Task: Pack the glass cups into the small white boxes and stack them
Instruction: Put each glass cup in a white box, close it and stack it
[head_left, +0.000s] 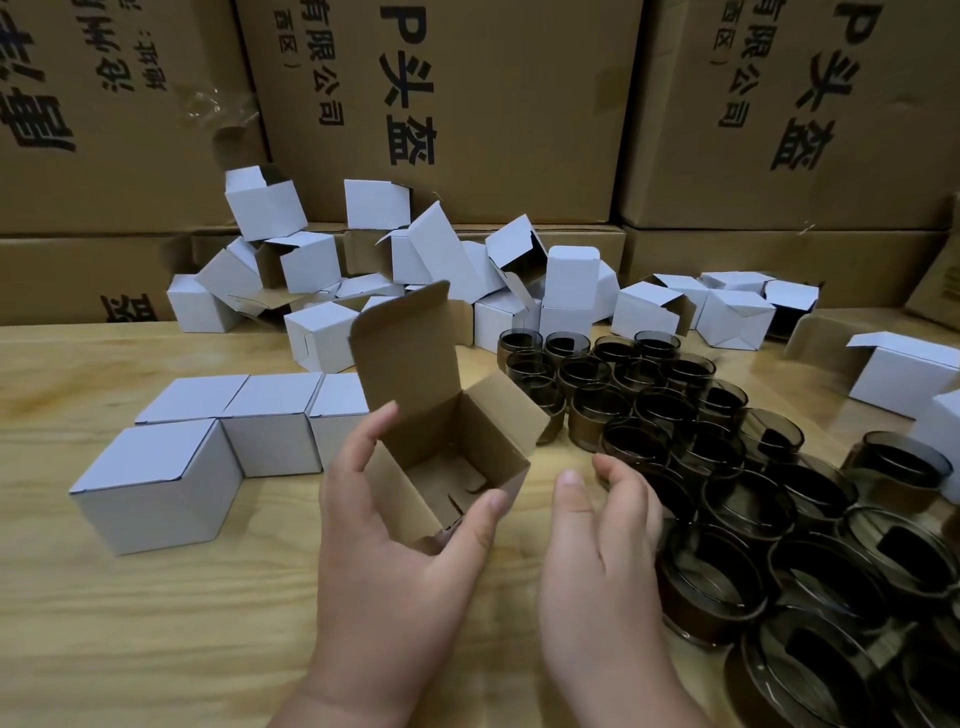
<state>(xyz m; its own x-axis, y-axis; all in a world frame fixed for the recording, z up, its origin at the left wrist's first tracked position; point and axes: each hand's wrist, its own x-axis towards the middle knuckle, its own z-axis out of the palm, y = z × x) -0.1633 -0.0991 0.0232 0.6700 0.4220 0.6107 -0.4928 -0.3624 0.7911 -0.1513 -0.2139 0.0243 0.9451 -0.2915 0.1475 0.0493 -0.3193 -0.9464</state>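
Observation:
My left hand (395, 535) grips a small open box (447, 447), brown inside, with its lid flap standing up and nothing in it. My right hand (602, 551) hovers just right of the box with loosely curled fingers, holding nothing. It is beside the nearest dark glass cups (711, 587). Several dark smoked glass cups (675, 415) stand packed together over the right side of the wooden table (156, 623). Closed white boxes (234, 436) sit in a low group at the left, one (150, 483) nearest me.
A loose heap of open, unfilled white boxes (395, 280) lies at the back of the table. More white boxes (904, 374) sit at the far right. Large brown cartons (467, 104) with black print form a wall behind.

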